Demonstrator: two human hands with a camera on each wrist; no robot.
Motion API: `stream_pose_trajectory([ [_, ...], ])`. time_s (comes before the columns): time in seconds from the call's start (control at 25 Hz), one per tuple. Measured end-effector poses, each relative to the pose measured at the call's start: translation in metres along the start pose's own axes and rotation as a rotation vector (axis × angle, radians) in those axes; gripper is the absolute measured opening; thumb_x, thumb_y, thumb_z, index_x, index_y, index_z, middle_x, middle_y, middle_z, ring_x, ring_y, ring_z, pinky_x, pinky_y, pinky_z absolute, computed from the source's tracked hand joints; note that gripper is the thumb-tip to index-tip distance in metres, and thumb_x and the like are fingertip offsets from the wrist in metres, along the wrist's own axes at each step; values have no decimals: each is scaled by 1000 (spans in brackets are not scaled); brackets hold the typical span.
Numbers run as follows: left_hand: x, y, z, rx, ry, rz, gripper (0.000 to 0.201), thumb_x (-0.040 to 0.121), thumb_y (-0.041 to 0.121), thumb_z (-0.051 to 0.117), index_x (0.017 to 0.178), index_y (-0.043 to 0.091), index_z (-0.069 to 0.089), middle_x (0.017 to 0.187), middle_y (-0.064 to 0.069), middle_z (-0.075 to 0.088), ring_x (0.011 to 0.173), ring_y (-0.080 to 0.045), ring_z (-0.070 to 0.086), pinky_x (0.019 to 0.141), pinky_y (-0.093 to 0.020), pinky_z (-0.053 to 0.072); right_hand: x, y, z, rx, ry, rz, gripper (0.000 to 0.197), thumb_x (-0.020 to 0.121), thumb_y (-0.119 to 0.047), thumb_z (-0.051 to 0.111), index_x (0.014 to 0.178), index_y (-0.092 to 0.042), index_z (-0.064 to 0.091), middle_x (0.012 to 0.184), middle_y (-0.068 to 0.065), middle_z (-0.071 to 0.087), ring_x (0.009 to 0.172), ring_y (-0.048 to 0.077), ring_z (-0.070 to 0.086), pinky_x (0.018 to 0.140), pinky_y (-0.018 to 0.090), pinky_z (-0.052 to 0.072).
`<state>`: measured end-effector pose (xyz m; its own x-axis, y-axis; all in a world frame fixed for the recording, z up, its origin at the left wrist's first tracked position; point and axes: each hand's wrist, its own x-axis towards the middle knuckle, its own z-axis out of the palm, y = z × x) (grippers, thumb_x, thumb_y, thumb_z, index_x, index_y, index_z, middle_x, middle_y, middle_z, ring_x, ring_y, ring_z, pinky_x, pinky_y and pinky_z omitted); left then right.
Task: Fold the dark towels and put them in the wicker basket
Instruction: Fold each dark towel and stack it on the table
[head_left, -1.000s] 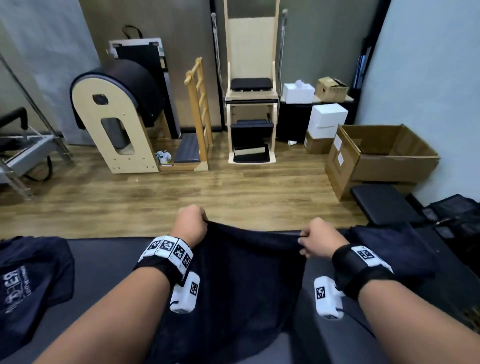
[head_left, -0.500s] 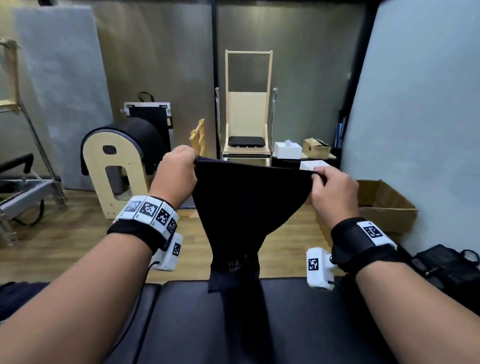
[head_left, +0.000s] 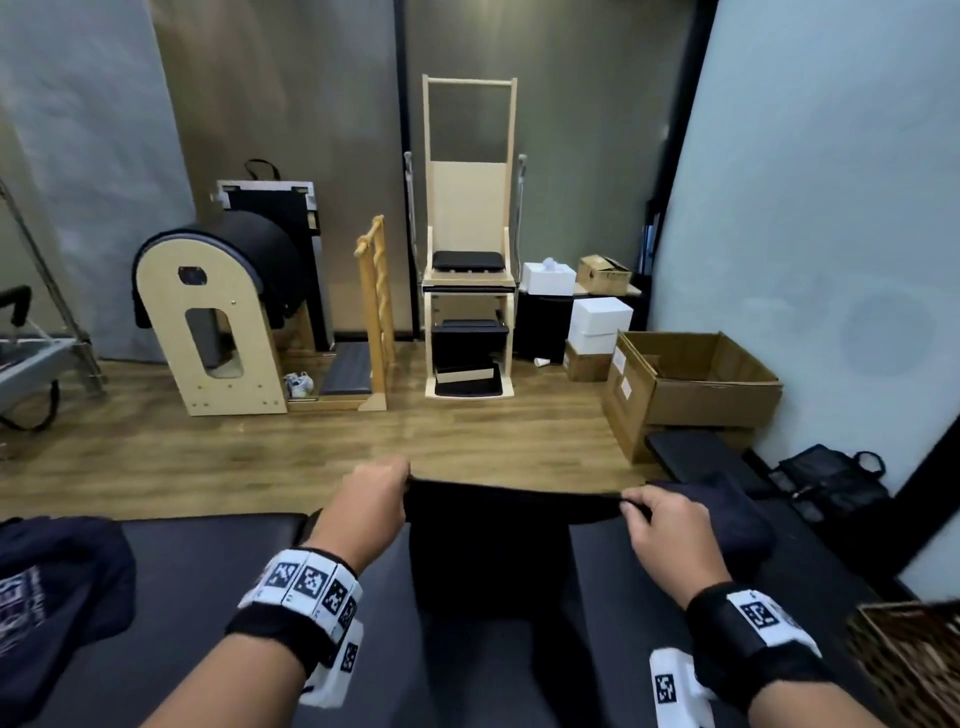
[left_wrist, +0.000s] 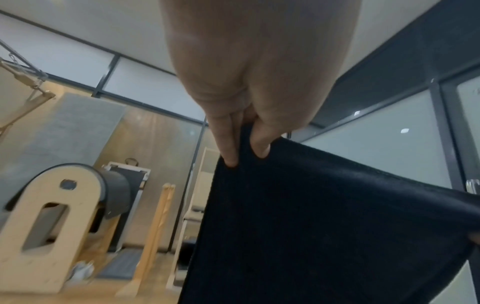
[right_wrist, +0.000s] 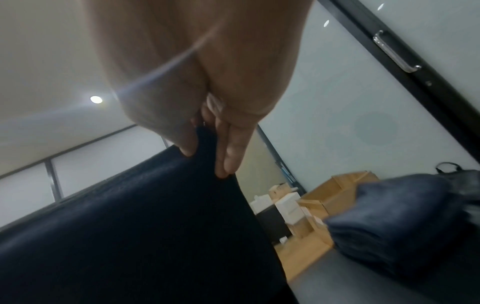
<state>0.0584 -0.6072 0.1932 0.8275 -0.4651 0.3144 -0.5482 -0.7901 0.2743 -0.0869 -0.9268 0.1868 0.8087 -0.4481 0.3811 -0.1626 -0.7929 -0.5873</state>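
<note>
A dark towel (head_left: 491, 551) hangs folded from both hands over the black padded table (head_left: 208, 571). My left hand (head_left: 371, 491) pinches its top left corner; in the left wrist view the fingers (left_wrist: 228, 148) clamp the towel (left_wrist: 324, 226) edge. My right hand (head_left: 662, 525) pinches the top right corner, with the fingers (right_wrist: 228, 156) on the cloth (right_wrist: 142, 226). A stack of folded dark towels (head_left: 727, 514) (right_wrist: 400, 222) lies to the right. The wicker basket (head_left: 914, 665) shows at the lower right edge. Another dark towel with white print (head_left: 47, 592) lies at the left.
Beyond the table is a wooden floor with a barrel-shaped exercise frame (head_left: 208, 322), a wooden chair frame (head_left: 467, 249), white boxes (head_left: 597, 317) and an open cardboard box (head_left: 691, 384). A black bag (head_left: 831, 478) sits by the right wall.
Both hands first lifted the towel high off the table, then lowered it again; it now hangs shorter and narrower, just above the table surface.
</note>
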Motion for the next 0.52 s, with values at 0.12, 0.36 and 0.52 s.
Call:
stream_pose_trajectory([
  [0.12,-51,16,24,17,-90,-122,9,86,9,51,82,17,51,79,-6,60,80,-36,61,62,-42,49,-51,36,5,29,-95,25,13,85,-6,73,97,-9,79,94,5,79,94,25,73,80,17,43],
  [0.36,-139,58,43,23,-237,-238,18,91,22,52,76,23,42,84,-10,64,86,-39,61,63,-38,45,-121,83,-13,-43,-303,44,7,87,-16,72,88,-17,79,86,2,78,90,25,72,79,28,49],
  [0.52,-183,81,45,73,-354,-298,8,90,26,53,85,19,54,81,-4,60,84,-35,62,63,-36,45,-146,95,-34,-93,-467,65,11,90,-22,67,85,-25,76,65,-4,70,78,19,72,77,29,54],
])
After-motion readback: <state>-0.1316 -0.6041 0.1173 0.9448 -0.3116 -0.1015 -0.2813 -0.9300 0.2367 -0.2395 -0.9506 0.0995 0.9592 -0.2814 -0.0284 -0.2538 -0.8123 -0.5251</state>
